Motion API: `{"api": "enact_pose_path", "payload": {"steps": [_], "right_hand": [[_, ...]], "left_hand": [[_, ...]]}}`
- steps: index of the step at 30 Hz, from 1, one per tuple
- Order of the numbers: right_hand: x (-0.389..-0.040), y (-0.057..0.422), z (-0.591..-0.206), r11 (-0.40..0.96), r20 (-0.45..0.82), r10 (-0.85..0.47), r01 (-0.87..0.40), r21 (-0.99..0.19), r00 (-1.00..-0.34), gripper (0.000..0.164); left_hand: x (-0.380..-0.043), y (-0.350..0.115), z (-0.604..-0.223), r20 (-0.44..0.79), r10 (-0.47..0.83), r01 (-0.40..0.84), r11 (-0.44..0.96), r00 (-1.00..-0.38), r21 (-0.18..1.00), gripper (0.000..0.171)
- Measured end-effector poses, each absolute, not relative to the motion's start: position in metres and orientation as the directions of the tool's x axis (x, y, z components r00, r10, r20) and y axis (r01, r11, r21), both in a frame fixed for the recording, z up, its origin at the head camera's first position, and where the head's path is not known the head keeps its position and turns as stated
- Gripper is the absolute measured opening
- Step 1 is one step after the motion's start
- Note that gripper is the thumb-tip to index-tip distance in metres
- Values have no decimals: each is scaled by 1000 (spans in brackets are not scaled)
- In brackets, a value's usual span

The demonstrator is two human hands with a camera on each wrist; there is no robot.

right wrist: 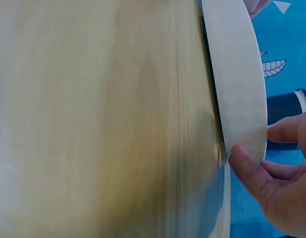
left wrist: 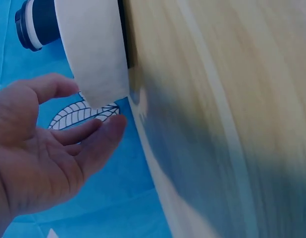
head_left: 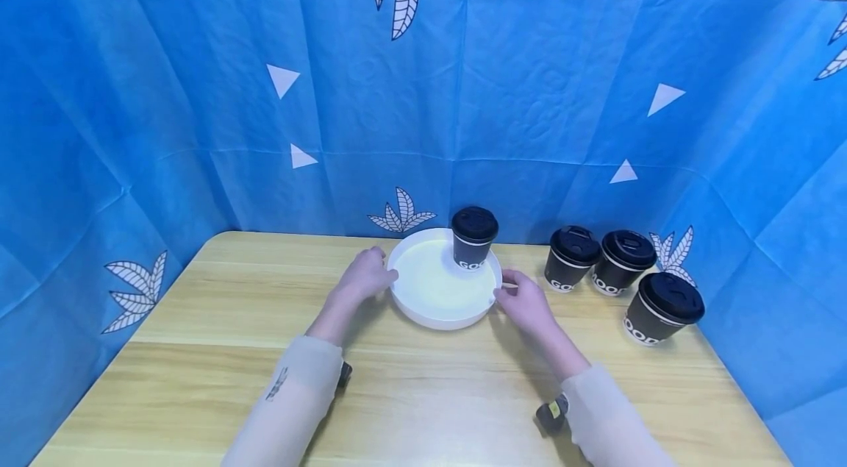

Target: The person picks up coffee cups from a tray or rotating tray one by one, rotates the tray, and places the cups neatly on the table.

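Note:
A round white tray with a low wall lies at the back middle of the wooden table. On its right rear part stands a dark paper cup with a black lid. My right hand pinches the tray's right edge between the thumb at the rim and the fingers near the bottom. At the left edge is my left hand; its thumb tip meets the rim. In the left wrist view, a gap shows between its loosely bent fingers and the tray wall.
To the right stand three more dark lidded cups: one cup, a second cup beside it, and a third cup nearer the table's right edge. A blue patterned cloth surrounds the wooden table behind and at the sides.

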State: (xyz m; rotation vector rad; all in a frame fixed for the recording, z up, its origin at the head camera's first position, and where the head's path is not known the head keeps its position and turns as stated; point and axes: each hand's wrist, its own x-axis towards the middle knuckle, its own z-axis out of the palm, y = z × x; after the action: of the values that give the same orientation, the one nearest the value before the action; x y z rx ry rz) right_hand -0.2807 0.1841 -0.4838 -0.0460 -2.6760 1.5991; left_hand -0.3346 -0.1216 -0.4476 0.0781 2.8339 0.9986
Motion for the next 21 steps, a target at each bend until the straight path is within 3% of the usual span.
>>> {"api": "enact_pose_path", "payload": {"steps": [9,21], "right_hand": [[-269,180,-482,520,15,41,8,-854,-999,60],[-262,177,-475,599,8,37,15,-801,-999,70]], "left_hand": [[-322,-122,-443,-136,124,21,808,-983,589,26],[-326,-119,-451,-140,117,0,768,-983,640,25]]}}
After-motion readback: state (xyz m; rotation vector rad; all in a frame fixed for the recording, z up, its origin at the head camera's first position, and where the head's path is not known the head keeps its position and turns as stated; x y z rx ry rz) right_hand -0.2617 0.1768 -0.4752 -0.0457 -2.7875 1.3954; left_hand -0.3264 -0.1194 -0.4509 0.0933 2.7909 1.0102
